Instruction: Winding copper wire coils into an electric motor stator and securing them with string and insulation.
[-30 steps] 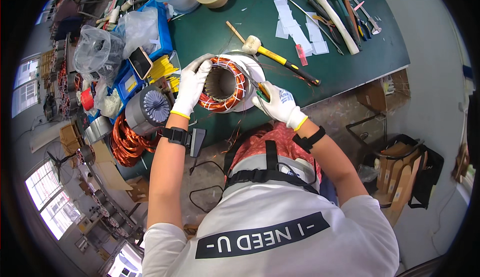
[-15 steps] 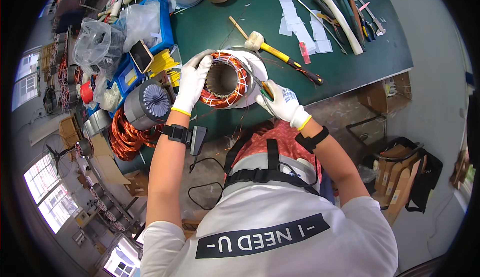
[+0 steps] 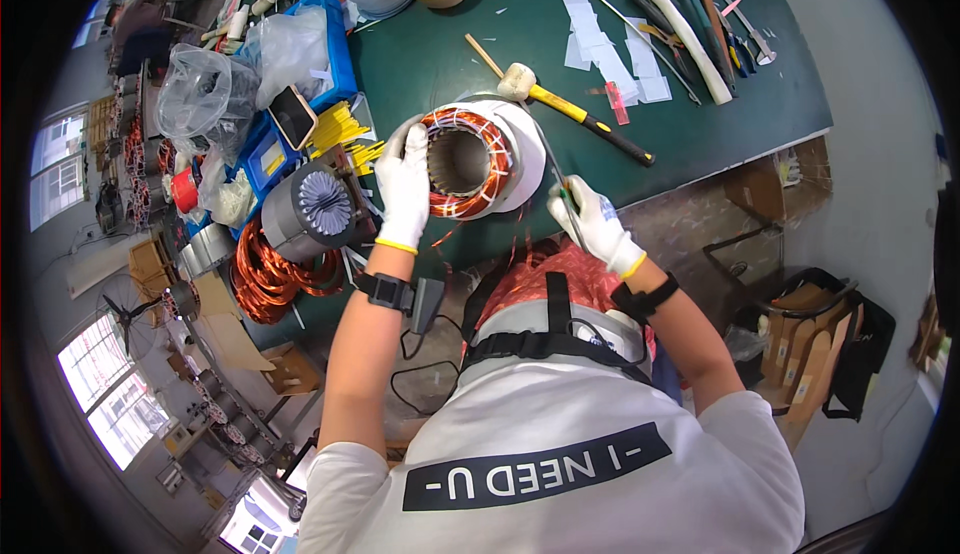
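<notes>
A motor stator [image 3: 492,176] with orange copper windings laced in white lies on the green bench, its round bore facing up. My left hand [image 3: 405,189], in a white glove, rests against the stator's left side, fingers bent over the winding's edge. To the right of the stator, my gloved right hand [image 3: 592,222] is closed round a long thin metal tool [image 3: 545,142]. The tool has some green and orange near the grip, and its shaft points up and away along the stator's right side. Its exact kind is unclear. Loose wire ends hang at the stator's near side.
Beyond the stator lies a mallet [image 3: 590,126] with a yellow and black handle. Left stand a grey motor part [image 3: 318,204], a coil of copper wire [image 3: 262,279], and blue bins [image 3: 340,49]. White paper slips [image 3: 600,49] and several hand tools lie at the far right.
My right hand and the tool have drawn right and slightly nearer, away from the stator's edge. My left hand stays on the winding with its fingers shifted slightly down.
</notes>
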The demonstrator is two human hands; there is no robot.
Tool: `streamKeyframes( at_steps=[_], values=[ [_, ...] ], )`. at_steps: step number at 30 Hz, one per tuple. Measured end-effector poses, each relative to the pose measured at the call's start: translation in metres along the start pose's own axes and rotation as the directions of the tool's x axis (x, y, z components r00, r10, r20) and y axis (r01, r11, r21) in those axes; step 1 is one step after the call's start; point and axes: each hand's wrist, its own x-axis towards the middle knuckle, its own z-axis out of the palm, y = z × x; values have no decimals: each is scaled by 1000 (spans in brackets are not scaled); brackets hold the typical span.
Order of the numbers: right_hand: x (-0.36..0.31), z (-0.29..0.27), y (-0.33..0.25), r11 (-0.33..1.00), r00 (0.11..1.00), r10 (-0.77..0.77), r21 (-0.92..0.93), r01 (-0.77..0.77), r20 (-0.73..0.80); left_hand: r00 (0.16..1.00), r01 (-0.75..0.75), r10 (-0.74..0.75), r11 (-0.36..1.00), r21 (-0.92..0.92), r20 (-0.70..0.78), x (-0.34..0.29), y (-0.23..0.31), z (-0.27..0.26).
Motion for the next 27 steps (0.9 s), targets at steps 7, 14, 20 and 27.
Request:
streamKeyframes(
  at_steps=[7,14,20,27],
  values=[
    [-3,-4,-15,994,998,10,-108,-3,61,959,-96,71,992,78,276,18,-1,-8],
    [21,-6,-12,995,987,-47,-84,60,153,975,23,-17,999,-25,222,14,-3,-5],
    [18,3,-17,997,995,8,-76,0,95,981,13,-4,999,-47,194,15,-8,-4],
    [20,12,-5,998,999,-1,-70,-1,-36,990,38,-30,997,-61,137,7,-11,0]
  ],
)
